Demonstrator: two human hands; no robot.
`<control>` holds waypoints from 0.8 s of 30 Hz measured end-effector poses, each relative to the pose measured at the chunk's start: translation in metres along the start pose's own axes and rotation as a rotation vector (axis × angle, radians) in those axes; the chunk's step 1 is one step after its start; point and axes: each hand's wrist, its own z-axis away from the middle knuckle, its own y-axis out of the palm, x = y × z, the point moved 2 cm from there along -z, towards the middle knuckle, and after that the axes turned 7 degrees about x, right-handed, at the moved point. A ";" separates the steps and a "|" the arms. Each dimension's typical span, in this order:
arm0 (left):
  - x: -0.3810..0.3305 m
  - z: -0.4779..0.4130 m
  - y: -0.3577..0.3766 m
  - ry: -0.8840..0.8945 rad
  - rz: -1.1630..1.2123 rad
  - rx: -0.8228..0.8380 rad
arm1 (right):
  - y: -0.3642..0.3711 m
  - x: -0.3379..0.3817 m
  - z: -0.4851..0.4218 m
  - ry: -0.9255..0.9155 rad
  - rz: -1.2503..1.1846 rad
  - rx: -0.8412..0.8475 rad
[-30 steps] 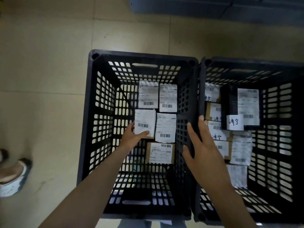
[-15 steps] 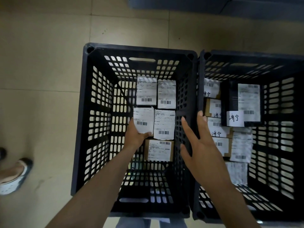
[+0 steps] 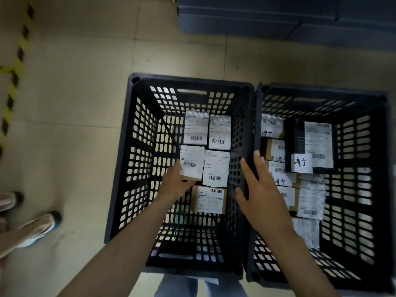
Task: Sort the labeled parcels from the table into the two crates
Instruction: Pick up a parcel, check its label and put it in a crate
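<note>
Two black slatted crates stand side by side on the floor. Down inside the left crate (image 3: 120,159), my left hand (image 3: 174,184) grips a small white-labelled parcel (image 3: 192,162) by its near end; this parcel sits beside several other labelled parcels, among them one to its right (image 3: 216,168) and one nearer me (image 3: 209,199). My right hand (image 3: 260,190) hovers with straight fingers over the shared wall between the crates, holding nothing. The right crate (image 3: 385,168) holds several parcels, including a dark one with a handwritten label (image 3: 311,144).
Beige floor tiles surround the crates. At the far left edge are a person's shoe (image 3: 39,229) and leg. Yellow-black tape (image 3: 12,67) runs along the floor at upper left. Dark grey stacked bins (image 3: 278,18) stand behind the crates.
The camera view shifted, so the crates appear lower and further right. My left hand still holds the same parcel in the left crate. My right hand stays spread over the dividing wall.
</note>
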 end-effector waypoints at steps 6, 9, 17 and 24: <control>-0.024 0.106 -0.022 0.071 -0.403 -0.031 | -0.034 0.001 0.015 -0.036 0.013 0.147; -0.031 0.158 -0.029 0.091 -0.489 -0.065 | -0.042 0.008 0.034 -0.107 0.044 0.179; 0.010 0.204 -0.018 0.162 -0.575 -0.289 | 0.035 0.062 -0.013 -0.297 0.185 0.331; 0.045 0.188 0.000 0.233 -0.502 -0.358 | 0.135 0.059 -0.076 -0.130 0.237 0.493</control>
